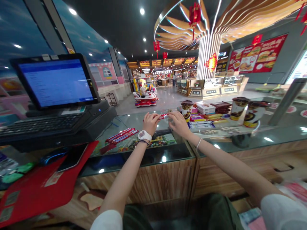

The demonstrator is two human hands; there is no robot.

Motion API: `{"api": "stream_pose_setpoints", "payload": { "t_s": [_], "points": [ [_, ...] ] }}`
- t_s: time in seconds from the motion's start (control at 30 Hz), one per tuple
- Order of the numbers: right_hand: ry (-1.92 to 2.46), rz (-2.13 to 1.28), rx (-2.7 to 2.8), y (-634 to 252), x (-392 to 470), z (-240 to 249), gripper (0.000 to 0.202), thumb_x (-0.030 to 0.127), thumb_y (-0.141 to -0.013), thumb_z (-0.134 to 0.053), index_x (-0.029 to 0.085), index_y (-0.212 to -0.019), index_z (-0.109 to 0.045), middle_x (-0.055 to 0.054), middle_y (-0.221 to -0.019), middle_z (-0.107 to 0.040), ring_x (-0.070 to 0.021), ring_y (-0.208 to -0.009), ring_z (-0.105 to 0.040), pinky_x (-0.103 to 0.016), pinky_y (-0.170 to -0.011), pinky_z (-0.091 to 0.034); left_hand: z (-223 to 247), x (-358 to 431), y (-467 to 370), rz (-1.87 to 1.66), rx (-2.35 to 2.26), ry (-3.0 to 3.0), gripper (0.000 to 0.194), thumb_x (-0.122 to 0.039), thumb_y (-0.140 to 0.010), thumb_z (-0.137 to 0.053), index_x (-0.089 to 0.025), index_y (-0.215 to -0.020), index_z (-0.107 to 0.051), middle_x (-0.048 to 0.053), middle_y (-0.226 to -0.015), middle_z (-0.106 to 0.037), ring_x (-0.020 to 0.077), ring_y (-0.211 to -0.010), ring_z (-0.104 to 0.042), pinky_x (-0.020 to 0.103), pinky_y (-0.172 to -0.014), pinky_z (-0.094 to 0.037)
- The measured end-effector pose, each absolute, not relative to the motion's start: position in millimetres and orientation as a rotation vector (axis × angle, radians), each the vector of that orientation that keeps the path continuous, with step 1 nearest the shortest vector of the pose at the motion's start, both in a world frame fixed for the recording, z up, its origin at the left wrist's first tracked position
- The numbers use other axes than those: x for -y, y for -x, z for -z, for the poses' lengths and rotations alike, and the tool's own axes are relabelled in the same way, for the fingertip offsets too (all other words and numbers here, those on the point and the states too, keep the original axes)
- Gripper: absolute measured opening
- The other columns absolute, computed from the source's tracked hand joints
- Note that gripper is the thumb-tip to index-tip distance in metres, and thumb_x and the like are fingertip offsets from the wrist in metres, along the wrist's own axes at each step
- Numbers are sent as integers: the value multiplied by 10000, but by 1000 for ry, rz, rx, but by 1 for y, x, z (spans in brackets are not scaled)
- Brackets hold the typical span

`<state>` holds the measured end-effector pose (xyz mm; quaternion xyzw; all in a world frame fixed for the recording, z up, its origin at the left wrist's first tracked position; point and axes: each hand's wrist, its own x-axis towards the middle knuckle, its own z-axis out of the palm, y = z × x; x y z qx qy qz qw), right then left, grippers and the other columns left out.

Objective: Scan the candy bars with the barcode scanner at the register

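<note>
Over the glass counter (134,116), a slim red snack packet (163,116) spans the gap between my two hands. My left hand (150,123), with a white watch at the wrist, pinches its left end. Curled fingers of my right hand (179,124) close on its right end, where clear wrapper seems to show. Several red and blue snack sticks (122,135) lie to the left of my left hand. Close behind my right hand stands a patterned cup (186,110). Beside it are a white box (204,107), purple-and-white packets (200,124) and dark red packets (221,107).
At left stand a monitor (56,83) and a keyboard (40,123). A phone (72,157) rests on a red mat (79,172) near a mouse (54,155). Two larger cups (254,113) (238,108) and a metal post (289,100) are at right.
</note>
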<state>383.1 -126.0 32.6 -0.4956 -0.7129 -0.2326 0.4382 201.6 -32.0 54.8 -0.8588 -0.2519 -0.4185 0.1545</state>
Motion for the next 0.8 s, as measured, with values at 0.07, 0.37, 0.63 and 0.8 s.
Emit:
{"api": "stream_pose_setpoints", "payload": {
  "t_s": [0.07, 0.37, 0.63, 0.8],
  "points": [
    [1294, 591, 1787, -397, 138, -35, 404, 198, -910, -489, 214, -1310, -546, -123, -1356, -585, -282, -1304, -494, -564, -1183, -277, -55, 42, -218, 1163, 679, 2500, 223, -243, -941, -581, -253, -1131, -696, 36, -1083, -726, 203, -1017, -646, 442, -1145, -348],
    [1494, 585, 1772, -461, 179, -21, 380, 234, -922, -494, 211, -1299, -546, -128, -1248, -650, -289, -1235, -550, -577, -1177, -266, -46, 79, -299, 1009, 515, 2672, 114, -237, -917, -607, -229, -1022, -651, 32, -1017, -723, 207, -1026, -641, 430, -1139, -364],
    [1671, 638, 1655, -521, 218, -7, 231, 240, -959, -471, 228, -1144, -609, -94, -1088, -723, -259, -1085, -639, -526, -1160, -304, -39, 110, -366, 915, 320, 2769, 208, -219, -899, -634, -208, -1106, -629, 59, -1140, -700, 224, -1112, -622, 426, -1152, -345],
    [1761, 657, 1541, -571, 246, 2, 228, 235, -947, -475, 234, -1135, -605, -82, -1065, -729, -267, -1055, -653, -558, -1153, -308, -33, 120, -394, 866, 319, 2834, 342, -183, -925, -562, -230, -1262, -587, 89, -1288, -643, 242, -1198, -590, 460, -1136, -359]
  ]
}}
